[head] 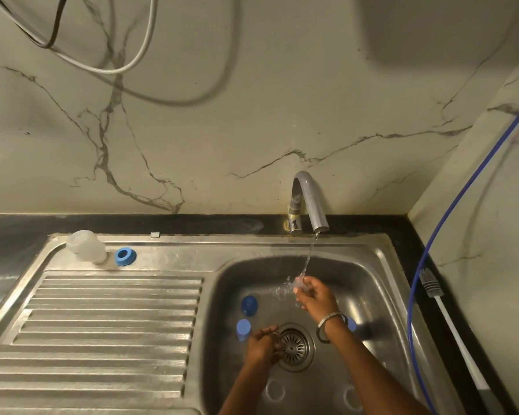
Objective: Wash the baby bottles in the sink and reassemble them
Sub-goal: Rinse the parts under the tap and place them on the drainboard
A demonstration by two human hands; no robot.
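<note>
Water runs from the tap (310, 202) into the steel sink (231, 283). My right hand (315, 295) pinches a small clear part, likely a teat (298, 281), under the stream. My left hand (262, 344) hovers low beside the drain (294, 347) with fingers loosely curled and nothing visible in it. In the basin lie a dark blue cap (249, 305), a lighter blue cap (243, 327) and another blue piece (352, 324) partly hidden behind my right wrist. A clear bottle (86, 245) stands upside down on the drainboard's back edge, with a blue screw ring (125, 256) next to it.
The ribbed drainboard (108, 330) fills the left. A bottle brush (444, 310) lies on the black counter right of the sink, beside a blue hose (432, 244). Cables hang on the marble wall above.
</note>
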